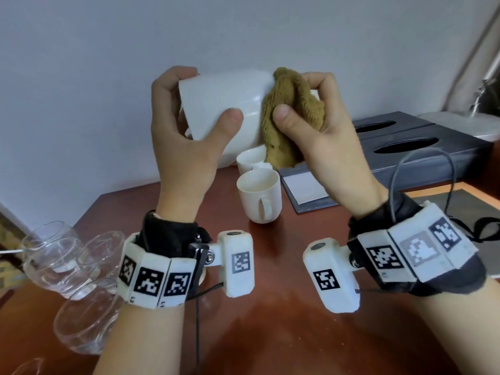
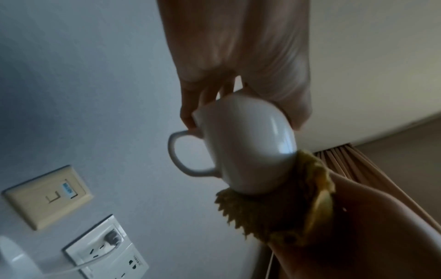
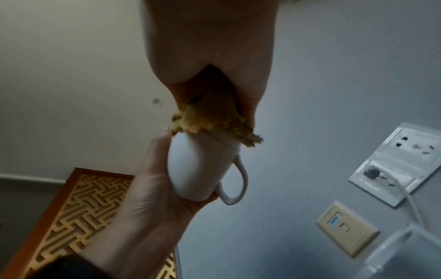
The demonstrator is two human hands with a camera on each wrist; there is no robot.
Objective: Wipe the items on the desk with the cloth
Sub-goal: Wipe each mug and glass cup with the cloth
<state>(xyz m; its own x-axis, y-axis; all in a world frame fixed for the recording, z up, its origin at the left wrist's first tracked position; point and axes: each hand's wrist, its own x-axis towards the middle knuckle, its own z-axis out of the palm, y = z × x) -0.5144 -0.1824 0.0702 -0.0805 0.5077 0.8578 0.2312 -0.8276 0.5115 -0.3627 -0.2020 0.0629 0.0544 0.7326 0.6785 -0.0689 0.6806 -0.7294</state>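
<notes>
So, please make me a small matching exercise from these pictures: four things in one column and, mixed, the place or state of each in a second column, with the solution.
Things
1. held mug
2. cloth
3. mug with its handle facing the camera
4. glasses

Places or states
A. stands upright on the desk, untouched
B. lifted and tipped on its side in the left hand
C. clear, grouped at the desk's left edge
D. bunched in the right hand, pressed on one end of the mug

Pairs: 1-B, 2-D, 3-A, 4-C
</notes>
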